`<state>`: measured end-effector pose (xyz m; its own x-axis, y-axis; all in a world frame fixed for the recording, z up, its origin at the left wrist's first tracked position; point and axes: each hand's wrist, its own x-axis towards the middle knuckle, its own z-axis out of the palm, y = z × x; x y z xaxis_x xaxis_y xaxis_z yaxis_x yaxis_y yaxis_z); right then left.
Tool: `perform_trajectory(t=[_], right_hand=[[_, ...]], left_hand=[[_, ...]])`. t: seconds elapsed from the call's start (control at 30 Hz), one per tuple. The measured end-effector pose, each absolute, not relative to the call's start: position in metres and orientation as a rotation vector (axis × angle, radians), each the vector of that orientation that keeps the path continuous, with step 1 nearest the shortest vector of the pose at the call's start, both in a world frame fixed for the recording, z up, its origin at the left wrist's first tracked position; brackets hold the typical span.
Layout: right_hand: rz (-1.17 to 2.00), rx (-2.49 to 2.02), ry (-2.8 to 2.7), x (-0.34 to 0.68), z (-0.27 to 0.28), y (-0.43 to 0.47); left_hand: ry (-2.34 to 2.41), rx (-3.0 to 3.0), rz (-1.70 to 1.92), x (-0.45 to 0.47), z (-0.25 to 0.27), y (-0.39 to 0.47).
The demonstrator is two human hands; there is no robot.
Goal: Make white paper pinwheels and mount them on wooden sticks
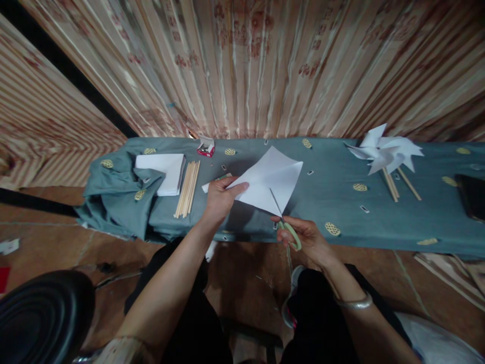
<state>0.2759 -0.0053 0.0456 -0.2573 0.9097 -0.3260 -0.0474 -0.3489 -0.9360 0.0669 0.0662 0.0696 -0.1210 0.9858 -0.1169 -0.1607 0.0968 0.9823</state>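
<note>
My left hand (222,197) pinches the left corner of a white paper sheet (269,174), thumb on top, holding it above the cloth-covered table. In my right hand (303,235) is a pair of scissors (290,232) with pale green handles, fingers in the loops. One dark blade lies over the paper at its near corner, pointing up and left toward the middle; the other blade is hidden under the sheet. Below my left hand a small greenish item and a white edge partly show on the cloth.
Left of my hands lie wooden sticks (187,189), a stack of white paper (172,172) and a small red box (205,146) of metal bits. White paper pinwheels (386,151) on sticks lie at the right, near a dark phone-like object (470,196). A black round stool (45,318) stands lower left.
</note>
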Motion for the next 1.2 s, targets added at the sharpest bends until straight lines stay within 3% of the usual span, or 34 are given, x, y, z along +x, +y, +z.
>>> perform_trajectory(t=[1.2], right_hand=[[1.61,-1.306,-1.203,0.2788,0.0391,-0.0037]], left_hand=[[1.158,0.812,1.222,0.073,0.0636,0.0638]])
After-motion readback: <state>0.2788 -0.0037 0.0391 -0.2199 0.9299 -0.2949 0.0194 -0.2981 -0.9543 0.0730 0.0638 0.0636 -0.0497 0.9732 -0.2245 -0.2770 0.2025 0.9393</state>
